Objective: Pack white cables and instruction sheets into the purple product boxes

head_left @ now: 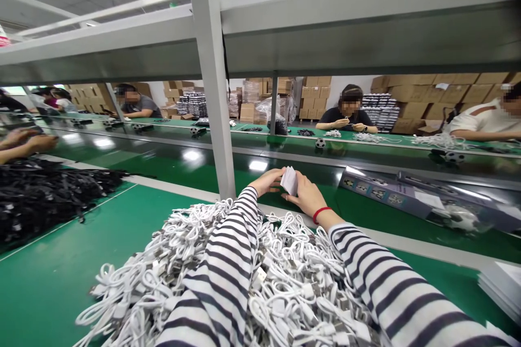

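Observation:
A small folded white paper (pixel 289 180) is held up over the far edge of the green work table. My right hand (pixel 308 195), with a red band at the wrist, is closed on its right side, thumb in front. On the paper's left edge are the fingertips of my left hand (pixel 267 181), closed in a pinch and partly hidden. Beneath my striped sleeves lies a big heap of bundled white USB cables (pixel 293 282), spreading to the left across the table.
Beyond a pale rail runs a dark shiny conveyor (pixel 195 157) with printed boxes (pixel 382 195) and a small football-patterned ball (pixel 320 143). A white post (pixel 211 81) rises ahead. Black cables (pixel 52 195) lie left, stacked paper (pixel 502 287) right. Co-workers (pixel 348 111) sit opposite.

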{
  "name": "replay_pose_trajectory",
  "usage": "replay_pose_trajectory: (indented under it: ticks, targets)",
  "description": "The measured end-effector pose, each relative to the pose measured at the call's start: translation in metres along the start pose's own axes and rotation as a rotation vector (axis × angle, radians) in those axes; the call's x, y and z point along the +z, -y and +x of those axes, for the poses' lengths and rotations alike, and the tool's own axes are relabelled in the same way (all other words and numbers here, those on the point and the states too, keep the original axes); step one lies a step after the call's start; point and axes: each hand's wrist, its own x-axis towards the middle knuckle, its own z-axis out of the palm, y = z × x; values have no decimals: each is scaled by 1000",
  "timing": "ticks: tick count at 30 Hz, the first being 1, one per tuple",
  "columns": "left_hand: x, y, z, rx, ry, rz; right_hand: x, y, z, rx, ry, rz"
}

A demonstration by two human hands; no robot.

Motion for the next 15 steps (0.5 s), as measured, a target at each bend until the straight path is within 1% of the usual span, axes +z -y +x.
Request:
replay_pose_trajectory:
  ticks: [5, 8, 11, 15]
  targets:
    - [0, -3, -1, 25, -74, 40, 1, -1, 0, 11, 0, -20]
    - [1, -5, -2, 18, -79, 52, 1, 0, 0, 1, -24, -33]
    - [3, -6, -3, 8, -45, 54, 1, 2, 0, -13, -53, -53]
    - [7, -8, -8, 6, 48, 52, 1, 4, 1, -53, -79, -52]
